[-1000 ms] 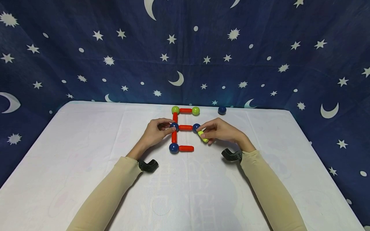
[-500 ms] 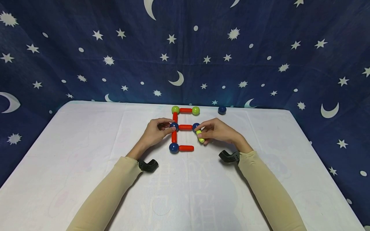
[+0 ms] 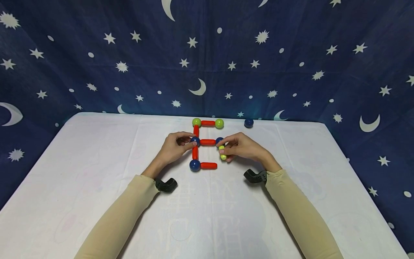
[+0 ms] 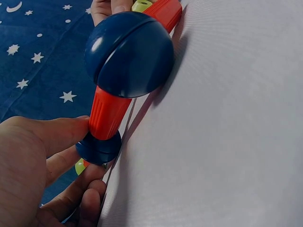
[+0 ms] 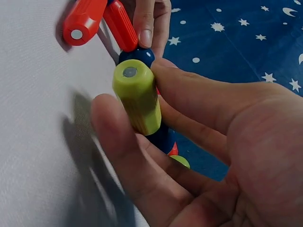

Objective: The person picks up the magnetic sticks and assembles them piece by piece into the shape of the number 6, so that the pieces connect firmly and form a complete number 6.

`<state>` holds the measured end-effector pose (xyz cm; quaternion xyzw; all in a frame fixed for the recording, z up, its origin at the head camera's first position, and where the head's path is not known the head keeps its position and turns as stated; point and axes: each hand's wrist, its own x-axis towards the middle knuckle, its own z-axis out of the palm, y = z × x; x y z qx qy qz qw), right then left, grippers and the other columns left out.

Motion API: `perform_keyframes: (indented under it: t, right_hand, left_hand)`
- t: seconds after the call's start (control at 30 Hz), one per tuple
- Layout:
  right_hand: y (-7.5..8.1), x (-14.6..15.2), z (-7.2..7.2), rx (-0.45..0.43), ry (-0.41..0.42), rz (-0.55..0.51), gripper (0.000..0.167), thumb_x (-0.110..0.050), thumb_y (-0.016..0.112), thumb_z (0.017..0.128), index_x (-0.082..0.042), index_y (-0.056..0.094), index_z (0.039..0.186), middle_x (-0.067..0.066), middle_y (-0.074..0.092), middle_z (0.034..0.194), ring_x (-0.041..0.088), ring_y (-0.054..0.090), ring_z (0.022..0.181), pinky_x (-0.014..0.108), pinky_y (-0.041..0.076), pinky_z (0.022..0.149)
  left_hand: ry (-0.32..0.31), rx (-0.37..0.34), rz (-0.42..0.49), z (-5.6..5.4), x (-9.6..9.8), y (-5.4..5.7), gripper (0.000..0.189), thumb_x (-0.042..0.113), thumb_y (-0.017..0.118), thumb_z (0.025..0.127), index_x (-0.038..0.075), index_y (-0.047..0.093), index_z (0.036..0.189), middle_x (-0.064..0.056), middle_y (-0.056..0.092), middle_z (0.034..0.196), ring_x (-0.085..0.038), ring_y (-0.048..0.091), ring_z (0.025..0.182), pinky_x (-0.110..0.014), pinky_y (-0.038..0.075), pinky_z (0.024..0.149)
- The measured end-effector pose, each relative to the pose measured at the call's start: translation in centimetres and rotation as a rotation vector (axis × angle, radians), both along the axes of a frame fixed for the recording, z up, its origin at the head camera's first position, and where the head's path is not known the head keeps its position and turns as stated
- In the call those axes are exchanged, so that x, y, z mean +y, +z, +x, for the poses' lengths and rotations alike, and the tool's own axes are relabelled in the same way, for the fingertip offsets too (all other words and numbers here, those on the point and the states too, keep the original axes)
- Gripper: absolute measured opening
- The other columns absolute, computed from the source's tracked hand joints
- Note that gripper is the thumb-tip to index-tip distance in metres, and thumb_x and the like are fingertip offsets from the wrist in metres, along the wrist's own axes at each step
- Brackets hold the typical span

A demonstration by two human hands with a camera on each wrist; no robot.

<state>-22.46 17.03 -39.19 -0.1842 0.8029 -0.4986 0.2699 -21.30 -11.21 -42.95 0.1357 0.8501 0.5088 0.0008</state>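
Red magnetic rods and balls lie joined in an E-like figure on the white tabletop. My left hand (image 3: 176,146) pinches the blue ball (image 3: 195,141) at the middle of the figure's left side. A yellow-green magnetic rod (image 3: 222,153) is pinched between thumb and fingers of my right hand (image 3: 245,148). The rod's far end meets the blue ball (image 3: 219,141) at the right of the middle bar. Its near end, with a grey metal disc, faces the camera in the right wrist view. Below, the lower red rod (image 3: 208,166) extends from the large blue ball (image 4: 130,54).
Two green balls, the left one (image 3: 196,122) and the right one (image 3: 219,123), cap the top red rod (image 3: 208,123). A loose blue ball (image 3: 248,123) sits at the table's back edge. Behind hangs a dark blue cloth (image 3: 145,54) with stars and moons.
My right hand has shifted slightly left. The yellow-green rod has turned from a slant to nearly straight toward the lower bar. The left hand holds still.
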Motion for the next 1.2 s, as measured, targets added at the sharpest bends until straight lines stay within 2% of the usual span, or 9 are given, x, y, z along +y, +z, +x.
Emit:
perform_keyframes:
  t: [0.23,0.83,1.2]
  right_hand:
    - [0.2,0.1,0.0,-0.019,0.019,0.018,0.034,-0.010,0.073,0.094,-0.001,0.069,0.127,0.014,0.074,0.091,0.025,0.071,0.072,0.037,0.060,0.072]
    - [0.9,0.5,0.0,0.011,0.046,0.057,0.036,-0.013,0.074,0.094,0.000,0.069,0.128,0.013,0.073,0.087,0.025,0.068,0.072,0.036,0.060,0.072]
    - [1.0,0.7,0.1,0.018,0.037,0.065,0.036,-0.015,0.074,0.094,-0.001,0.070,0.127,0.015,0.073,0.094,0.026,0.069,0.074,0.038,0.060,0.073]
  left_hand:
    - [0.001,0.009,0.003,-0.1,0.0,-0.1,0.030,0.016,0.077,0.091,0.003,0.074,0.118,-0.013,0.068,0.103,-0.025,0.061,0.090,-0.034,0.050,0.081]
    - [0.002,-0.002,0.007,-0.2,0.0,-0.1,0.029,0.016,0.077,0.091,0.003,0.074,0.118,-0.012,0.068,0.103,-0.025,0.060,0.091,-0.033,0.050,0.081]
    - [0.002,-0.001,0.006,-0.1,0.0,0.1,0.030,0.017,0.077,0.091,0.004,0.074,0.118,-0.012,0.068,0.104,-0.025,0.061,0.091,-0.033,0.050,0.081]
